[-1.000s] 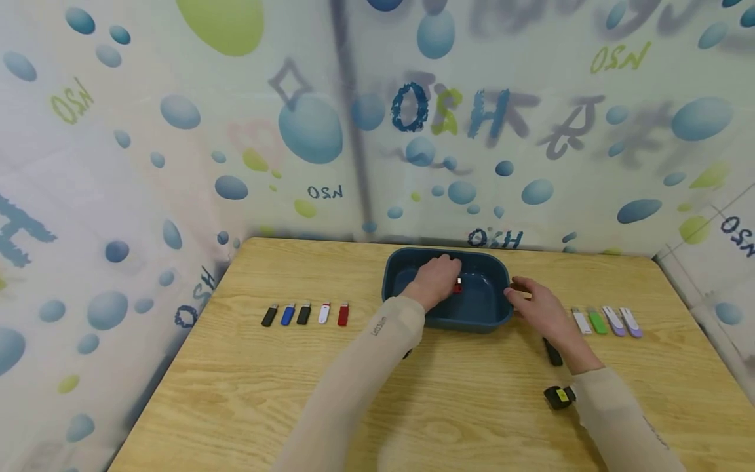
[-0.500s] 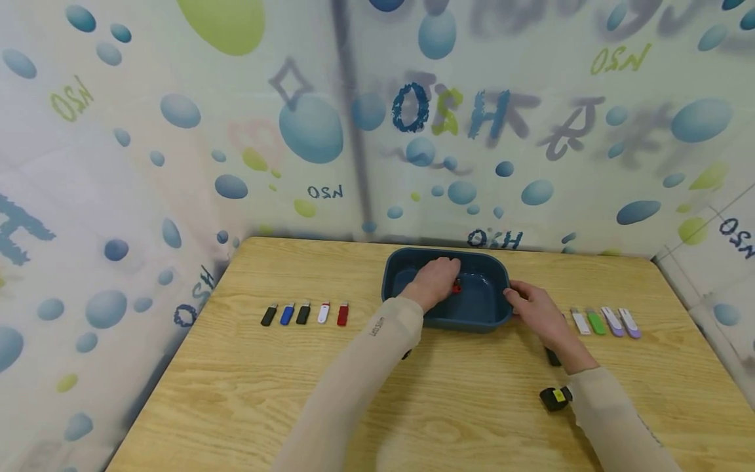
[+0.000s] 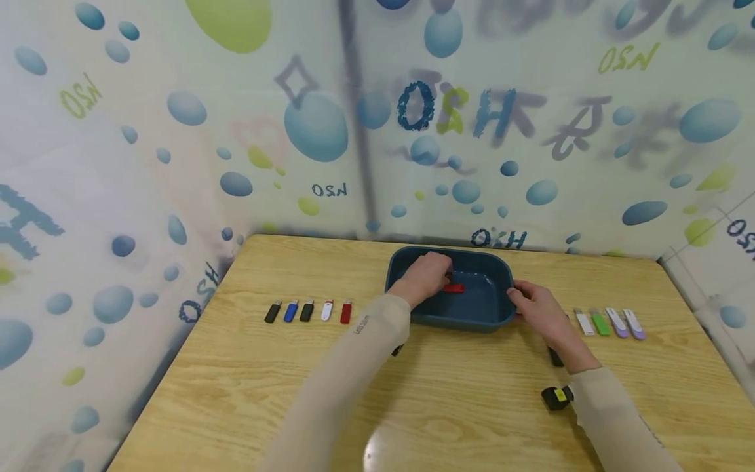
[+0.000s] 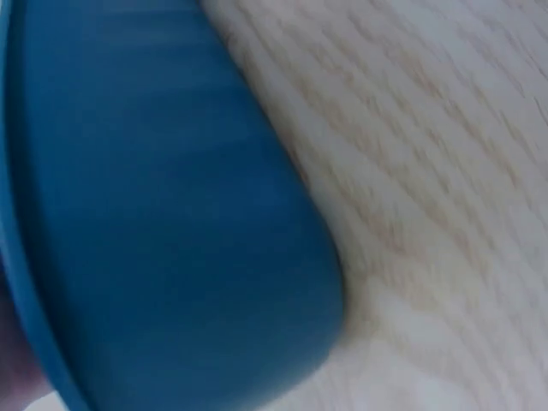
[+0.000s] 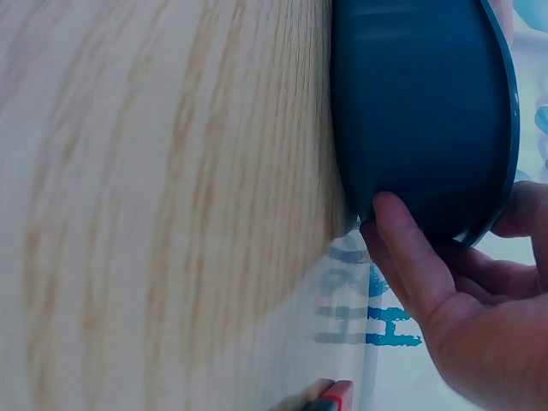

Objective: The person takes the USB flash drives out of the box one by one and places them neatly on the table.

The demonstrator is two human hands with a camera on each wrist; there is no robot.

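A dark blue plastic basin (image 3: 448, 323) stands at the back middle of the table. My left hand (image 3: 423, 276) reaches over its near left rim, fingers pointing down inside. A red USB stick (image 3: 454, 288) lies crosswise on the basin floor right at those fingertips; whether they pinch it I cannot tell. My right hand (image 3: 539, 311) holds the basin's right end, thumb at the rim. In the right wrist view, the right hand's fingers (image 5: 411, 248) press against the outer wall (image 5: 419, 111). The left wrist view shows mainly the basin's outer wall (image 4: 171, 214).
Left of the basin, several USB sticks form a row: black (image 3: 273, 311), blue (image 3: 291, 311), black (image 3: 307, 311), white (image 3: 327, 310) and red (image 3: 346, 312). On the right lie white (image 3: 584, 322), green (image 3: 599, 322) and two white-purple sticks (image 3: 617, 323). A printed curtain (image 3: 413, 164) hangs behind.
My left hand has shifted slightly left inside the basin, and the red USB stick has turned from pointing away to lying crosswise. My right hand has closed in on the basin's end.
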